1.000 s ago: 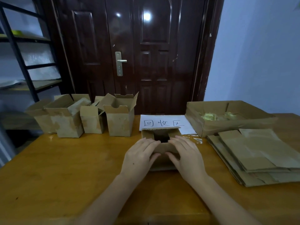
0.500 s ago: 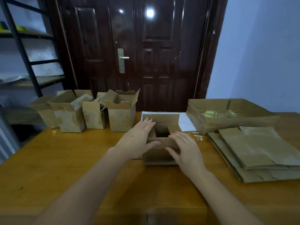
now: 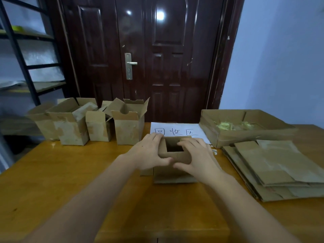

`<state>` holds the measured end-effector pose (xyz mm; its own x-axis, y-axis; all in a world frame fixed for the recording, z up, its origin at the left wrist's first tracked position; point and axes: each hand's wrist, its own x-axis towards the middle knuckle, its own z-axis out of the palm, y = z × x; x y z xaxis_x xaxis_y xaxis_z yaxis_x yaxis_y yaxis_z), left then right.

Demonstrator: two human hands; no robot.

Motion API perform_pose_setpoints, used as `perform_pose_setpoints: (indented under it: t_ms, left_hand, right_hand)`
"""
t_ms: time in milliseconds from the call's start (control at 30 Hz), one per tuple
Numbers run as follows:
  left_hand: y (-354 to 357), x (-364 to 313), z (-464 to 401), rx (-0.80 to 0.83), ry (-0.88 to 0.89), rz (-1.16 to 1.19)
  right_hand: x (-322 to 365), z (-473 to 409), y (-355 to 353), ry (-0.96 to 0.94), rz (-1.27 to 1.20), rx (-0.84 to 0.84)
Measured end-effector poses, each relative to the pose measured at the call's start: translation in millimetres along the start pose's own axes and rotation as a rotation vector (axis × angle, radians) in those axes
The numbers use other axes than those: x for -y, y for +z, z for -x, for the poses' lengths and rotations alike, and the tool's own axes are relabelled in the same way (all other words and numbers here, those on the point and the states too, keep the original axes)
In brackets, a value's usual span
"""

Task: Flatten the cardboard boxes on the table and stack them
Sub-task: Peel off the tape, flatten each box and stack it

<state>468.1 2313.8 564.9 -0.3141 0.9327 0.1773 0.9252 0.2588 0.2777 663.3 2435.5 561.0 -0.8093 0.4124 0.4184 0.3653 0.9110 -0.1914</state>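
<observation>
My left hand (image 3: 149, 151) and right hand (image 3: 198, 155) grip the open box (image 3: 173, 165) mid-bench (thumbs on its near wall), bare bench (image 3: 70, 172) left, flattened stack (image 3: 273, 169) close right, upright boxes (image 3: 98, 121) behind.

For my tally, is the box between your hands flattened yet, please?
Not yet: the box stands upright, its top open, gripped by left hand and right hand.

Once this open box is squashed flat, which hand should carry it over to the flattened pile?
Probably the right hand. It grips the small open brown cardboard box on the side nearer the stack of flattened cardboard sheets. The left hand would have to cross over.
</observation>
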Motion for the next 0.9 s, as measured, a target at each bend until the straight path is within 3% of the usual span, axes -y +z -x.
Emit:
perform_pose_setpoints:
  t_ms: [267,400,500,667,767,900]
  left_hand:
    - [4,3,0,-0.011,0.017,0.022]
    - [3,3,-2,0.006,0.018,0.025]
    - [-2,4,-5,0.018,0.054,-0.108]
    - [-11,-3,-2,-0.023,0.323,-0.311]
    - [-20,-7,1,-0.001,0.386,-0.371]
    - [-39,-12,1,-0.145,0.387,-0.391]
  right_hand:
    - [-8,-45,-13,0.084,-0.108,0.429]
    - [-13,-43,-6,0.093,-0.163,0.389]
    - [-14,-46,-6,0.087,-0.153,0.386]
    - [-15,-47,-7,0.069,-0.130,0.403]
    - [-15,-47,-5,0.064,-0.121,0.403]
    - [-16,-47,-3,0.081,-0.142,0.399]
